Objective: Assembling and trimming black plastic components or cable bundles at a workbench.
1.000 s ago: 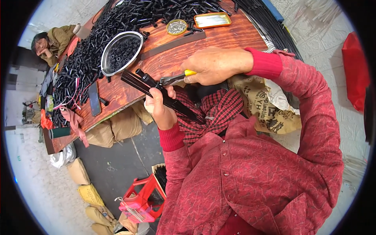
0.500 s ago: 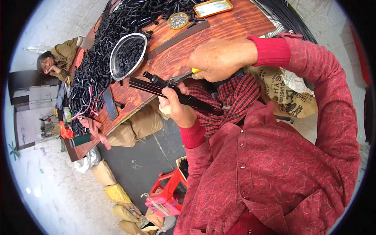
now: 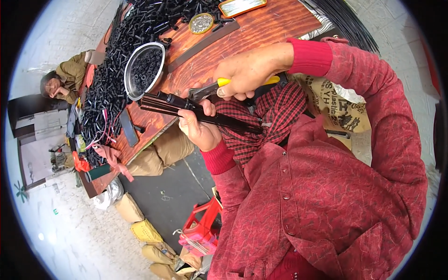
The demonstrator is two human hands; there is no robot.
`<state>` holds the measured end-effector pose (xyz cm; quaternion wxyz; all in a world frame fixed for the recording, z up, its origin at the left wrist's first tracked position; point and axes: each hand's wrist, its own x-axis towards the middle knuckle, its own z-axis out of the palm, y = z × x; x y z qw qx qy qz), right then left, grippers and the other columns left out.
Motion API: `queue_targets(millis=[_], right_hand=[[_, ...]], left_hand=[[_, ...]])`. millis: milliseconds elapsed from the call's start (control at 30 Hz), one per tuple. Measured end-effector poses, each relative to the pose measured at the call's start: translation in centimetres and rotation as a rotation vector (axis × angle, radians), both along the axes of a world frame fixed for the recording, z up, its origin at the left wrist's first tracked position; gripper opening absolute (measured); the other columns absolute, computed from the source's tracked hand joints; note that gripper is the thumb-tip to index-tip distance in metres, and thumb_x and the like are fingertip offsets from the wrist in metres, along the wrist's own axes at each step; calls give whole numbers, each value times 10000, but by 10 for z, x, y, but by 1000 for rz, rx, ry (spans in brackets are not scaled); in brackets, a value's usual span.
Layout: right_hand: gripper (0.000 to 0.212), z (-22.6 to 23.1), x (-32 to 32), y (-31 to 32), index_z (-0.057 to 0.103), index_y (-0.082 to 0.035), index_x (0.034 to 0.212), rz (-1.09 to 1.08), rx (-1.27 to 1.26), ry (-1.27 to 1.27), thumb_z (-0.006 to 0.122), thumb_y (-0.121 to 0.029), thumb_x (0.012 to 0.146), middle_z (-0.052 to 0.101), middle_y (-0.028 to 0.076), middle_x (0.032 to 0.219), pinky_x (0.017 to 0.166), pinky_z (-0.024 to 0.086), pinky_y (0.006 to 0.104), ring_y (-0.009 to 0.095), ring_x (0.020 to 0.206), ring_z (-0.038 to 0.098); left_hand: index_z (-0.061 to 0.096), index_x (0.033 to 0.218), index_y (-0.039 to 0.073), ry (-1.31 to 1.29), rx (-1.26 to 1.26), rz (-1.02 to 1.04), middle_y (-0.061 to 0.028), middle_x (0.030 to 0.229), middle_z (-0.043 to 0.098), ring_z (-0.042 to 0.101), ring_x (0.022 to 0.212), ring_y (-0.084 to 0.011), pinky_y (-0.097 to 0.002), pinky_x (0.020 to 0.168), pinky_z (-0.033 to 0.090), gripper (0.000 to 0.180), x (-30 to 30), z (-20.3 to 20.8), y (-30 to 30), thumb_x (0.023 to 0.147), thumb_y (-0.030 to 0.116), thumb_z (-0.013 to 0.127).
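My left hand is closed around a black umbrella frame, a bundle of thin ribs about a dark tube. The frame slants across my front, its lower end over my checked lap. In my closed right hand are yellow-handled pliers. Their metal jaws meet the frame beside the black collar, just above my left fingers. What the jaws grip, if anything, is too small to make out. One yellow handle sticks out past the heel of my right hand.
Small black tubular parts are heaped across the wooden table. A metal bowl of black rings, a round tin and a tray of pins stand there. Another person sits beyond. A red stool stands on the floor.
The pliers' yellow handles show more and look farther apart. Both hands and the umbrella frame have shifted slightly left in view, partly with the whole scene.
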<state>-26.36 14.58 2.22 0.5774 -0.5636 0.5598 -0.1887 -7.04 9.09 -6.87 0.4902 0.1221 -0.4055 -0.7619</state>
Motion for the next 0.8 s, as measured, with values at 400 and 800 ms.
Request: queue_targets(millis=[400,800], right_hand=[[231,11,-1,9,597,19,917,95,9,78,504,-193,920,643,52,724,585,492,294,133,609,598],[254,11,-6,9,596,43,896,170,-1,40,491,-186,930,680,98,774,615,515,324,162,651,633]], left_hand=[[426,1297,-16,-110,-19,75,-211,1109,611,554,718,-160,-295,643,474,514,0,8,10,989,388,504],[283,1418,-24,-296,-188,45,-162,1114,587,547,756,-138,-287,715,481,644,11,15,15,902,137,632]])
